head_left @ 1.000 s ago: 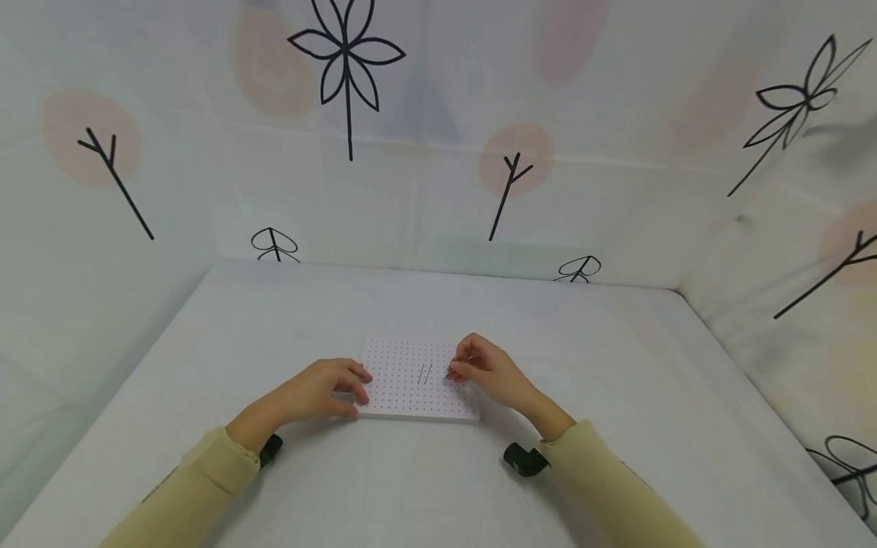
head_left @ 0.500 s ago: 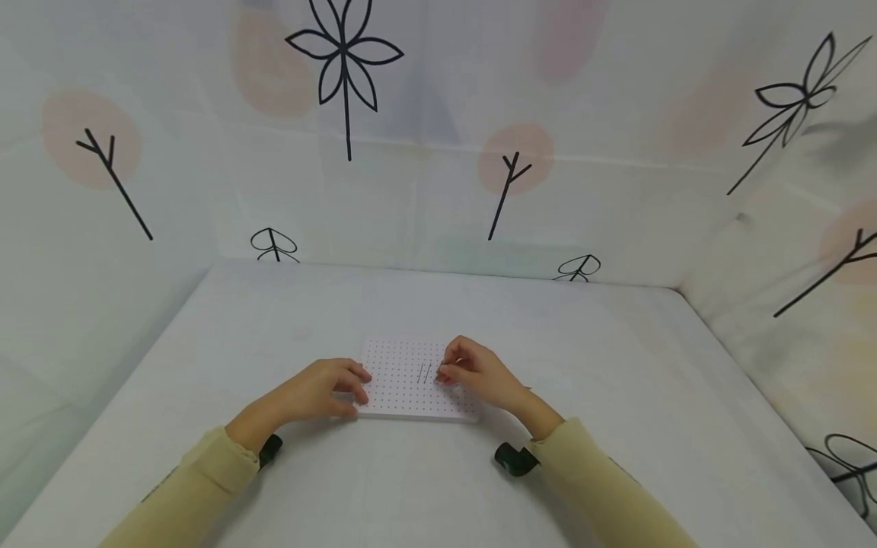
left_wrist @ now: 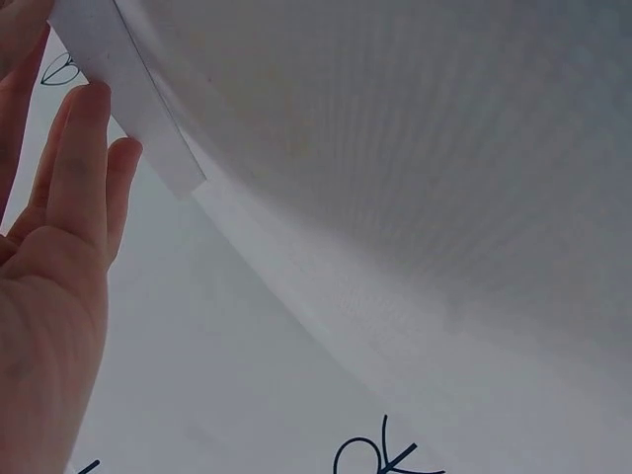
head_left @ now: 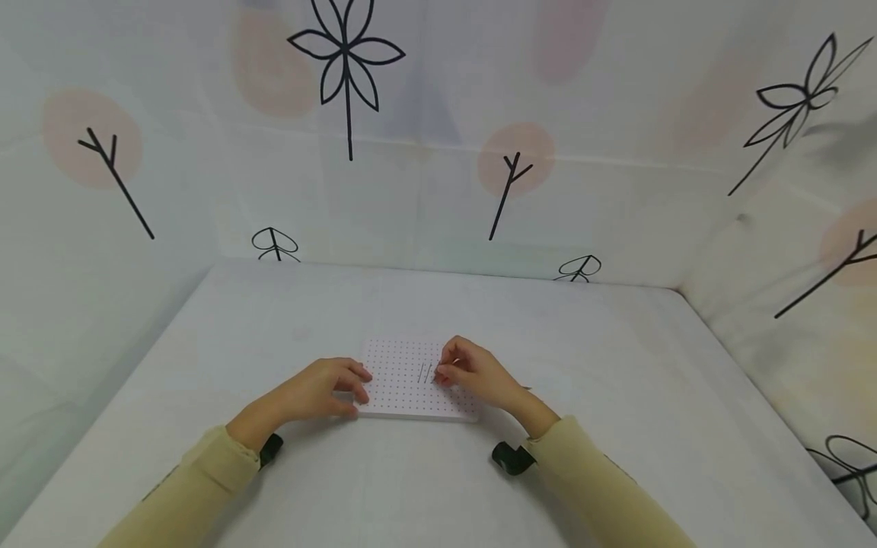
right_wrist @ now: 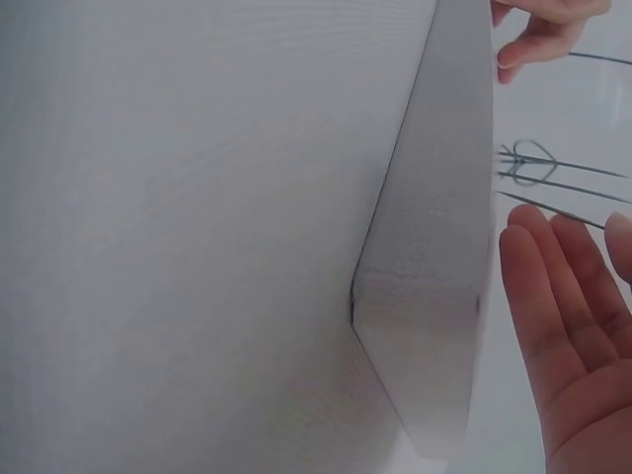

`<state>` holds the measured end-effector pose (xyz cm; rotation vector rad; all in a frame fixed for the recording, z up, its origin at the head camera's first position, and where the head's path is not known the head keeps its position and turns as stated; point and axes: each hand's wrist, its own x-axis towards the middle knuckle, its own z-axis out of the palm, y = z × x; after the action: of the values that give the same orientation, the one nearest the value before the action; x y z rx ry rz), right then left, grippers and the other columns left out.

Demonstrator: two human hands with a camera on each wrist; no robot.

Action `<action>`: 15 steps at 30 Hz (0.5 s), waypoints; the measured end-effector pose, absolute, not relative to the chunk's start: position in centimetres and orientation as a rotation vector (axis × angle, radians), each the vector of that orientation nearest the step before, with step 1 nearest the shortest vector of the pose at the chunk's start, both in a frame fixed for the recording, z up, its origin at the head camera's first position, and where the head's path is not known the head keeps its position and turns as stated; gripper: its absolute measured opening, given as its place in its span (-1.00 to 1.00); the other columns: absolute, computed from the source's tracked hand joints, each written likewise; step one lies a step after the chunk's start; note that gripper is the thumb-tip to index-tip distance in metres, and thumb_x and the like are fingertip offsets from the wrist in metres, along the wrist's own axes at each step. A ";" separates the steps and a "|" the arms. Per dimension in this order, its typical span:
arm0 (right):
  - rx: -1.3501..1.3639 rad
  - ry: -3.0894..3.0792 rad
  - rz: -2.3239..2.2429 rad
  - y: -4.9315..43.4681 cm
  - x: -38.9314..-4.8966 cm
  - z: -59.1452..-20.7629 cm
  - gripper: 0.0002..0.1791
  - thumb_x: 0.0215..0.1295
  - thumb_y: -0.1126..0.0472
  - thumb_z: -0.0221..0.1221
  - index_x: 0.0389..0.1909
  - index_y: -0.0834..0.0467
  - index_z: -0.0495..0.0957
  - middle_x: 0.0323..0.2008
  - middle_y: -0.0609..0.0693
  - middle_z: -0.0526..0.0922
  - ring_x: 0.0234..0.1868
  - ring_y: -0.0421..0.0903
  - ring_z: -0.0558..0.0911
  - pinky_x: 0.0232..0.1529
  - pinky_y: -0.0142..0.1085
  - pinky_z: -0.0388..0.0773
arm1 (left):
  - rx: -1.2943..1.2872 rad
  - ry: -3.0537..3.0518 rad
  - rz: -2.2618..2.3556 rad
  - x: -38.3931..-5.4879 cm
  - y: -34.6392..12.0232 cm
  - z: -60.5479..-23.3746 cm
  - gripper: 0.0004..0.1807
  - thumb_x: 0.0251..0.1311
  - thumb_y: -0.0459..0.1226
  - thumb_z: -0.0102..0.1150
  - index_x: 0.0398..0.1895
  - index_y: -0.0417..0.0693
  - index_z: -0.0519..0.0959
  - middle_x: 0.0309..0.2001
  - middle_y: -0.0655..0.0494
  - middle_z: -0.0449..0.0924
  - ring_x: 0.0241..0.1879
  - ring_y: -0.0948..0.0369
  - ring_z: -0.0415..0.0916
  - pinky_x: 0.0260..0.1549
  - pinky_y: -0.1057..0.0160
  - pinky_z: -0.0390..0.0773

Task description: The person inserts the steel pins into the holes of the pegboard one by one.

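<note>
A white square board (head_left: pixel 397 399) with rows of small holes lies flat on the table. Two thin dark needles (head_left: pixel 421 374) stand upright in its middle, slightly leaning in the head view. My right hand (head_left: pixel 479 377) is over the board's right half, thumb and fingertips pinching another thin needle (right_wrist: pixel 548 208). In the right wrist view that needle's tip comes right to the board's face, beside the two standing ones. At the board's left edge rests my left hand (head_left: pixel 325 388), fingers loosely bent; the left wrist view shows its fingertips against the board's side (left_wrist: pixel 148 118).
A white cloth covers the table (head_left: pixel 294 472), with a patterned cloth backdrop (head_left: pixel 425 190) rising behind and at both sides. A small thin dark thing (head_left: pixel 527 388) shows just past my right wrist. Dark wrist cameras hang under both sleeves.
My right hand has moved left across the board with its needle, close up to the two standing needles, and then nearly stopped. The left hand and the board have stayed put.
</note>
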<state>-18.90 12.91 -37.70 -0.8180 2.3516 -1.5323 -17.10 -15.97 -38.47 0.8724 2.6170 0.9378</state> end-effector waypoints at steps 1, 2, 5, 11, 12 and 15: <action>-0.815 2.358 -1.530 13.0 -19.2 -38.0 -0.89 0.26 0.48 0.07 -0.24 0.37 0.34 -0.28 0.30 0.58 -0.25 0.19 0.61 -0.23 -0.06 0.60 | 0.873 2.618 0.939 -17.1 -16.0 -38.5 -0.85 -0.06 -0.36 0.39 -0.43 0.09 0.68 -0.03 0.12 0.51 0.08 0.02 0.39 0.09 -0.02 0.39; -0.810 2.366 -1.526 13.0 -19.4 -38.4 -0.88 0.27 0.47 0.08 -0.24 0.36 0.34 -0.28 0.28 0.59 -0.25 0.16 0.61 -0.23 -0.09 0.60 | 0.874 2.618 0.941 -17.1 -16.0 -38.5 -0.85 -0.06 -0.36 0.39 -0.43 0.09 0.68 -0.03 0.12 0.51 0.07 0.02 0.39 0.08 -0.02 0.39; -0.797 2.388 -1.515 13.0 -19.6 -38.7 -0.88 0.27 0.42 0.10 -0.24 0.31 0.35 -0.29 0.20 0.60 -0.27 0.07 0.63 -0.25 -0.19 0.62 | 0.876 2.615 0.950 -17.2 -16.0 -38.6 -0.85 -0.06 -0.36 0.39 -0.43 0.09 0.68 -0.03 0.12 0.51 0.06 0.03 0.40 0.08 -0.01 0.40; -0.785 2.422 -1.456 12.8 -19.6 -38.8 -0.90 0.27 0.40 0.11 -0.26 0.26 0.38 -0.32 0.09 0.60 -0.28 -0.05 0.61 -0.27 -0.33 0.60 | 0.859 2.599 0.966 -17.2 -16.1 -38.7 -0.86 -0.06 -0.36 0.39 -0.43 0.07 0.68 -0.03 0.11 0.50 0.06 0.03 0.40 0.07 0.00 0.41; -0.786 2.427 -1.448 12.8 -19.6 -38.9 -0.91 0.27 0.40 0.11 -0.26 0.25 0.39 -0.32 0.07 0.59 -0.28 -0.06 0.61 -0.27 -0.34 0.60 | 0.862 2.598 0.966 -17.3 -16.1 -38.7 -0.86 -0.06 -0.36 0.39 -0.43 0.07 0.68 -0.02 0.11 0.50 0.06 0.03 0.40 0.07 0.00 0.41; -0.808 2.439 -1.424 12.6 -19.6 -38.9 -0.90 0.26 0.39 0.13 -0.27 0.24 0.40 -0.32 0.06 0.58 -0.27 -0.07 0.59 -0.26 -0.35 0.59 | 0.872 2.606 0.957 -17.3 -16.2 -38.7 -0.86 -0.06 -0.36 0.39 -0.43 0.07 0.68 -0.03 0.12 0.50 0.06 0.03 0.40 0.08 -0.01 0.40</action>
<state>-19.56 12.61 -38.91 -0.8076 2.4394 -1.4242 -17.26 -16.16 -38.70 0.8724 2.6056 0.9572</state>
